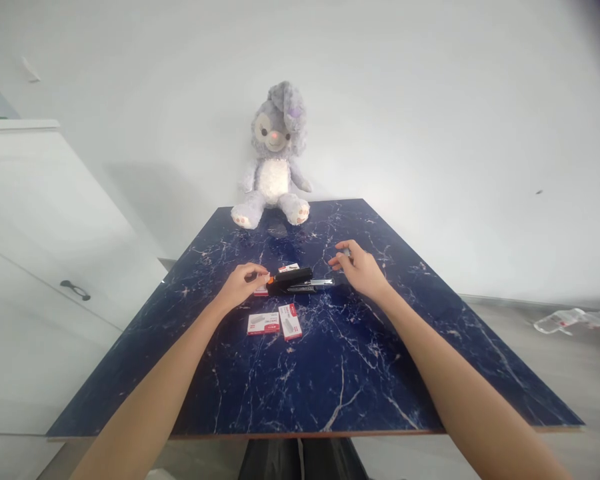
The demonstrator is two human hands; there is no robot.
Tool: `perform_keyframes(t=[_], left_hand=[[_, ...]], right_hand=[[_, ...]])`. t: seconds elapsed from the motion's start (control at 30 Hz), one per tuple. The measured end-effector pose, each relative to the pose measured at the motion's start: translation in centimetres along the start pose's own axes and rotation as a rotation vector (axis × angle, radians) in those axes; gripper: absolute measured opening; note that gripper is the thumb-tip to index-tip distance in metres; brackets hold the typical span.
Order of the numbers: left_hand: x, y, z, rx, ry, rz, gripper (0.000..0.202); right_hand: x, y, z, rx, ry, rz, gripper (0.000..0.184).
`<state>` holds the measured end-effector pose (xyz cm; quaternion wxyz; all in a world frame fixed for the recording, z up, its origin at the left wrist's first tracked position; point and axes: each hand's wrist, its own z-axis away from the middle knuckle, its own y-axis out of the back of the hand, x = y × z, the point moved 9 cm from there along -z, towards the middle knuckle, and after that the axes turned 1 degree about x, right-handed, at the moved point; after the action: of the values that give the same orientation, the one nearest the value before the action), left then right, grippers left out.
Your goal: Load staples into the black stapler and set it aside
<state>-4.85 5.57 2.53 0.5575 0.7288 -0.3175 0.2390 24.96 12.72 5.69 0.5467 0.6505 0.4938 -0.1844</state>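
Black stapler (295, 279), rear end covered by left hand (240, 285).

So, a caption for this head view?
Left hand and right hand at an open stapler on a blue table; staple boxes near, plush rabbit behind.

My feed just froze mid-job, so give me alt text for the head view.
The left hand touches the orange end of a black stapler lying open on a dark blue marbled table; the right hand is at its metal tip. Two staple boxes lie nearer the person, and a grey plush rabbit sits at the far edge.
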Motion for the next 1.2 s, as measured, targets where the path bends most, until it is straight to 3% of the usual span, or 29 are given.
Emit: perform_keyframes(t=[0.13, 0.23, 0.4, 0.5, 0.8, 1.0, 1.1, 1.2], left_hand=[[0.0, 0.1, 0.1, 0.005, 0.009, -0.005, 0.032], [-0.1, 0.1, 0.0, 0.0, 0.018, -0.016, 0.032], [-0.3, -0.1, 0.0, -0.018, 0.019, -0.04, 0.032], [-0.2, -0.1, 0.0, -0.015, 0.003, -0.04, 0.032], [0.1, -0.1, 0.1, -0.026, 0.022, -0.063, 0.036], [-0.1, -0.1, 0.1, -0.023, 0.029, -0.047, 0.037], [0.0, -0.1, 0.1, -0.025, 0.023, -0.049, 0.038], [0.0, -0.1, 0.0, -0.032, 0.025, -0.049, 0.039]], right_hand=[[0.9, -1.4, 0.1, -0.021, -0.087, -0.231, 0.045], [2.2, -1.3, 0.1, 0.033, -0.207, -0.399, 0.059], [3.7, -2.8, 0.7, -0.039, -0.502, -0.791, 0.037], [3.8, -3.0, 1.0, -0.025, -0.554, -0.849, 0.029], [2.3, -2.5, 0.1, -0.049, -0.235, -0.387, 0.025], [-1.5, -3.2, 0.7, -0.181, 0.141, 0.101, 0.029], [-2.6, -4.3, 1.4, -0.285, 0.281, 0.181, 0.027], [-2.8, -5.1, 1.9, -0.364, 0.332, 0.2, 0.028]])
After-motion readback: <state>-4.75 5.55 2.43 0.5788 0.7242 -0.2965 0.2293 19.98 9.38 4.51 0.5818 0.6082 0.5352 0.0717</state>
